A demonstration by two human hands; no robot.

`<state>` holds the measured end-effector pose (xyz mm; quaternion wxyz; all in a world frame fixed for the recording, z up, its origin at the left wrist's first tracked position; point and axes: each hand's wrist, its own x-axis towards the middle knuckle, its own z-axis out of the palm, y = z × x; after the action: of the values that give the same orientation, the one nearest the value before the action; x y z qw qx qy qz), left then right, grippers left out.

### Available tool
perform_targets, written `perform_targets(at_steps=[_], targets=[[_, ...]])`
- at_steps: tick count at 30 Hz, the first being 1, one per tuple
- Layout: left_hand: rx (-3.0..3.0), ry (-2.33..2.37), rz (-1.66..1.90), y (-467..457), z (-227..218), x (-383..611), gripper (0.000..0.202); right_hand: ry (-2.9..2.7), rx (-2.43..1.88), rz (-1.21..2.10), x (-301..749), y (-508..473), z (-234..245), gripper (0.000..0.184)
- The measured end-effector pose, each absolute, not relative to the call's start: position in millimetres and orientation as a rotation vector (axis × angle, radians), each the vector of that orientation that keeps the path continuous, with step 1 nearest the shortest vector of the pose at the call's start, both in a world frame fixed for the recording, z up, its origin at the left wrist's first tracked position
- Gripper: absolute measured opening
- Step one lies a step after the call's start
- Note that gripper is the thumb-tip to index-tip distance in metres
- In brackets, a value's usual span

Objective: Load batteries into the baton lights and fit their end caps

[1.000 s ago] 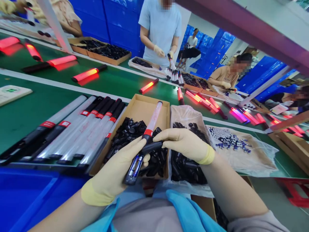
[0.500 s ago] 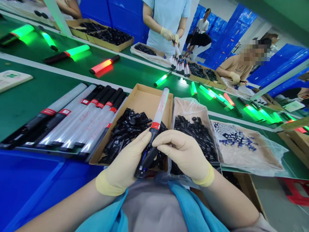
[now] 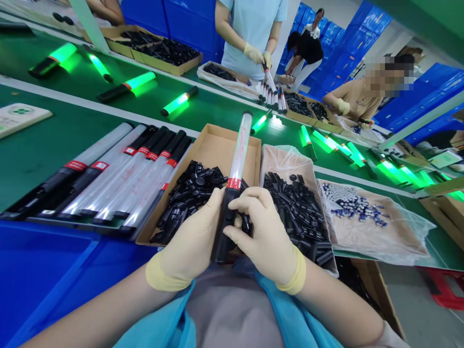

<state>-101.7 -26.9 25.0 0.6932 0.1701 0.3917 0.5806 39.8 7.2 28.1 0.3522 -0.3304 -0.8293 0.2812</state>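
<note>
Both of my hands wear pale gloves. My left hand (image 3: 192,241) is wrapped round the black handle of a light baton (image 3: 239,152), whose clear tube points up and away from me, with a red band below it. My right hand (image 3: 270,237) has its fingers curled, with thumb and forefinger against the right side of that handle. The baton is unlit. Beneath it stands a cardboard box (image 3: 213,140) with black plastic parts (image 3: 188,193) inside. More unlit batons (image 3: 119,188) lie side by side to the left.
A lined box of black parts (image 3: 293,208) and a lined tray with small batteries (image 3: 353,203) stand to the right. Lit green batons (image 3: 141,82) lie on the green conveyor belt (image 3: 217,106). Across it, a co-worker's gloved hands (image 3: 257,54) hold a baton. A blue bin (image 3: 43,275) is at lower left.
The loose black cover in my right hand now appears seated on the handle, where inner parts showed before. The baton has tipped more upright. Batons on the belt have moved right; red ones now glow green.
</note>
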Motion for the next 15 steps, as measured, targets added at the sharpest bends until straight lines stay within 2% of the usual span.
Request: perform_targets(at_steps=[4, 7, 10, 13, 15], targets=[[0.533, 0.800, 1.303, -30, 23, -109, 0.024, -2.081, -0.848, 0.617, 46, 2, 30, 0.031], [0.443, 0.909, 1.358, -24, 20, -117, 0.019, -2.403, -0.459, 0.465, 46, -1, 29, 0.022], [0.311, 0.901, 1.354, -9, 17, -124, 0.026, -2.672, -0.173, 0.224, 31, 10, 21, 0.023], [0.400, 0.825, 1.394, 1, 13, -135, 0.043, -2.667, -0.287, 0.165, 11, 57, 14, 0.028], [0.500, 0.843, 1.478, -2, 9, -147, 0.044, -2.633, -0.575, 0.212, 0, 108, 12, 0.033]])
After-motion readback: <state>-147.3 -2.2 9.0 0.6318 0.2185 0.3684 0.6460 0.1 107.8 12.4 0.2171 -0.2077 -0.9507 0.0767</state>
